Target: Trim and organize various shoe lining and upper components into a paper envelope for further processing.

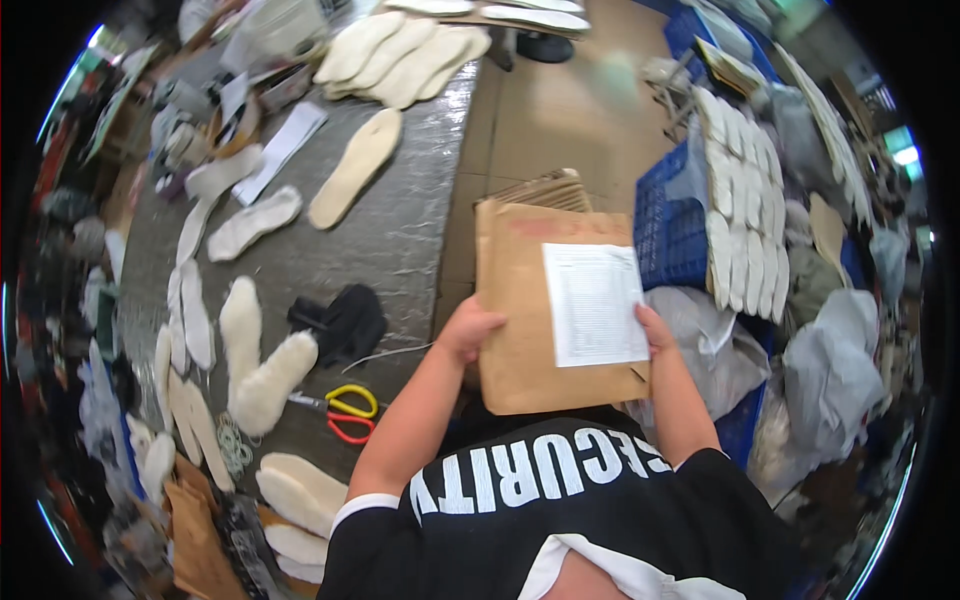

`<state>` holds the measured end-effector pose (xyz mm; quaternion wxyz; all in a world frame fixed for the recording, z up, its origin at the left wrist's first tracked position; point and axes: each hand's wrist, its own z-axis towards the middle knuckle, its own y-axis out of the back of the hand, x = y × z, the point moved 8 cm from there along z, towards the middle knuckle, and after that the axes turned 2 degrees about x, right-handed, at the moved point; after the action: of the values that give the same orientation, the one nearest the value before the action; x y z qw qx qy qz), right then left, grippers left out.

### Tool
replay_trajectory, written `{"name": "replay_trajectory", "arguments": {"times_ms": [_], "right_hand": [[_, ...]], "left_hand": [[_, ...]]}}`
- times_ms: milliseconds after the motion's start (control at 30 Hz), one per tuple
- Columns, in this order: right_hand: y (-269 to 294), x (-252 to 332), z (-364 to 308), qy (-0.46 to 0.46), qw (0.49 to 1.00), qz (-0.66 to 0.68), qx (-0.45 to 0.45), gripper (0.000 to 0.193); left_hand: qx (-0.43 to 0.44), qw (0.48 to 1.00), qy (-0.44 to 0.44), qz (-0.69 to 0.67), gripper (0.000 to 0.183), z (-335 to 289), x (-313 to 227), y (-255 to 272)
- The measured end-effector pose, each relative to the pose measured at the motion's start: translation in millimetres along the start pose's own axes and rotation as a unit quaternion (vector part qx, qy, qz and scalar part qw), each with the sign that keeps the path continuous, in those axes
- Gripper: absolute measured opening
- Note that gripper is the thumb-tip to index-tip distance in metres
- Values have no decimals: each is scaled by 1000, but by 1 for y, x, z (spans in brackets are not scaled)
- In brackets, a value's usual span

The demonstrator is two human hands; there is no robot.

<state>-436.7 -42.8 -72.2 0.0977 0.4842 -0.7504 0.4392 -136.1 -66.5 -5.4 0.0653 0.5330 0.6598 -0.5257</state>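
A flat brown kraft-paper packet (pixel 520 300) is held in front of my body, a white printed sheet (pixel 596 305) lying on its face. My left hand (pixel 470 330) grips its left edge, thumb on the front. At the right edge my right hand (pixel 656 330) is closed, the thumb showing at the sheet's border; the other fingers of both hands are hidden behind the packet. To the left, on the table, lie scissors (pixel 350 408) with yellow and red handles. Fluffy cream insoles (pixel 270 370) and a crumpled black cloth (pixel 348 325) rest beyond them.
The dark table (pixel 400 240) runs along my left, with a pile of cream insoles (pixel 400 60) at its far end. Brown boards (pixel 545 190) are stacked low behind the packet. On the right stand a blue crate (pixel 670 225), rows of bundled insoles (pixel 742 200) and plastic bags (pixel 710 345).
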Motion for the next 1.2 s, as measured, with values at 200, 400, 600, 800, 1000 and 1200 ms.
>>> {"name": "replay_trajectory", "arguments": {"times_ms": [200, 400, 600, 800, 1000, 1200], "right_hand": [[-4, 9, 30, -1, 982, -149, -119, 39], [26, 37, 47, 14, 975, -188, -113, 49], [85, 109, 34, 109, 879, -341, -315, 75], [70, 122, -45, 228, 934, -19, -274, 57], [50, 116, -74, 261, 939, 72, -210, 46], [44, 121, -100, 288, 933, 168, -133, 36]], "left_hand": [[13, 1000, -10, -25, 43, 2, 2, 10], [6, 999, -51, -16, 42, 16, 14, -27], [13, 912, -128, 388, 38, 14, 20, -142], [177, 626, -427, 628, 62, 6, 21, -248], [232, 538, -407, 701, 52, 13, 28, -291], [249, 498, -387, 735, 46, 24, 35, -272]]}}
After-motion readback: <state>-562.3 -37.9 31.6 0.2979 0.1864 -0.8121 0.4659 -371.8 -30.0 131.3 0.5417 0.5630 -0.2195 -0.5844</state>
